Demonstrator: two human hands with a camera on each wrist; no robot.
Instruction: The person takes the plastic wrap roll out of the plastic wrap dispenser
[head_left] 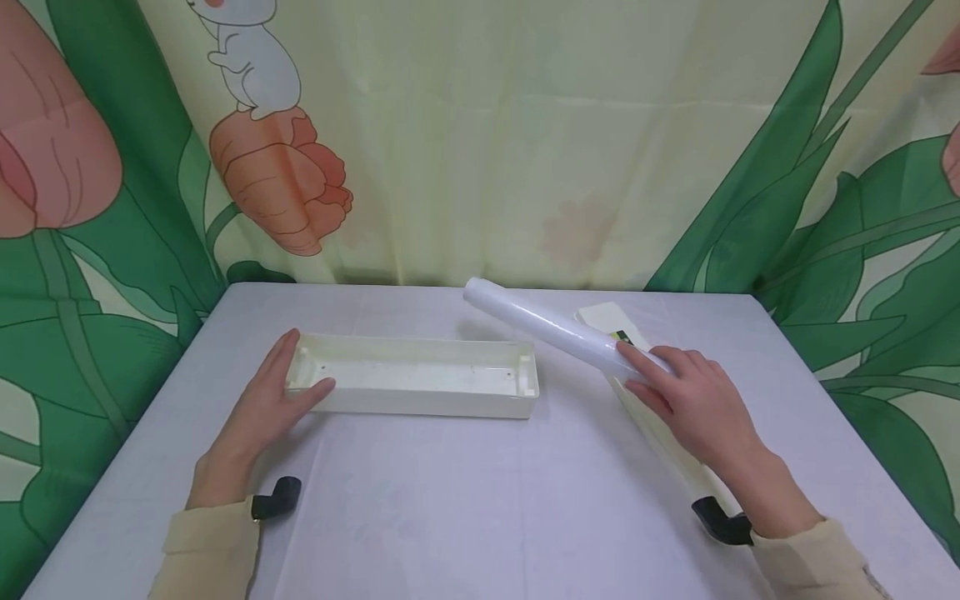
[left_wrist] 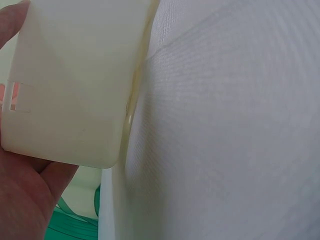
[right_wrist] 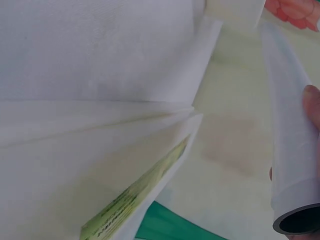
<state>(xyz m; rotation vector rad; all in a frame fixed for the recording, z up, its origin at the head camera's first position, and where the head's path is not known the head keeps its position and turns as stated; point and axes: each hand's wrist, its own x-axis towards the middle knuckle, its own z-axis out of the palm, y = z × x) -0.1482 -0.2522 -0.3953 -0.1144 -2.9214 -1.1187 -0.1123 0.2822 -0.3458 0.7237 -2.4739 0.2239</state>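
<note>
One roll (head_left: 551,325) of film is in your right hand (head_left: 690,400), gripped by its near end, raised above the table (head_left: 420,508) right of centre. Its long axis slants, the free end pointing toward the far edge and leftward. Left of it, your left hand (head_left: 262,408) grips the left end of the open box (head_left: 420,402), whose length runs along the far edge. You seem to be carrying the roll while steadying the box; laying it inside would call for turning it parallel. Beneath the roll, a long panel (head_left: 652,421) slants toward the near right corner.
</note>
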